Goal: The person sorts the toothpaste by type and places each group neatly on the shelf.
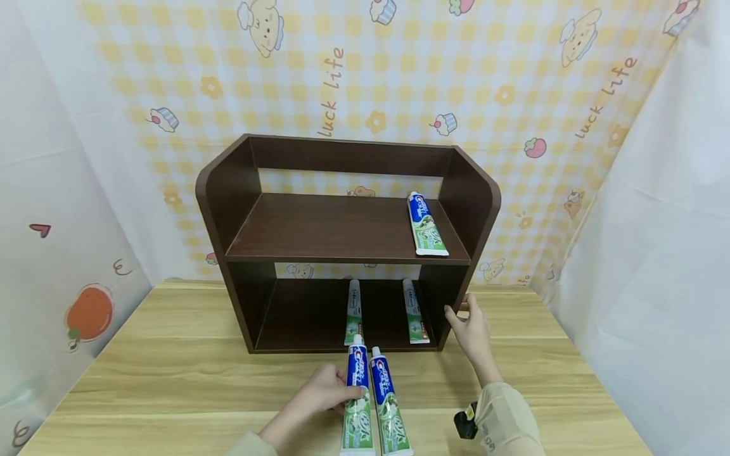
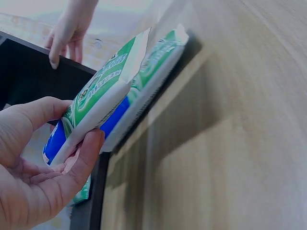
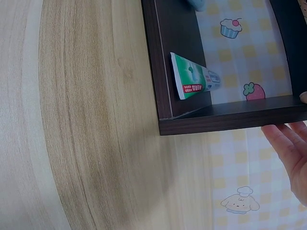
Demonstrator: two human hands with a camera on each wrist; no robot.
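Observation:
My left hand (image 1: 329,387) holds a toothpaste tube (image 1: 357,402), blue at the cap end and green at the tail, between thumb and fingers. A second toothpaste tube (image 1: 390,405) lies on the table close to its right. Two more, a middle tube (image 1: 353,310) and a right-hand tube (image 1: 415,313), lie in the lower level of a dark brown shelf (image 1: 348,259). Another tube (image 1: 426,231) rests on the upper level, at the right. My right hand (image 1: 471,328) grips the shelf's right side panel (image 3: 230,119), thumb on one face and fingers on the other.
The shelf stands on a wood-grain table (image 1: 160,380) before a yellow checked cloth (image 1: 376,82). White cloth (image 1: 644,209) hangs at both sides. A small black object (image 1: 466,421) with a yellow label is beside the right sleeve (image 1: 506,418).

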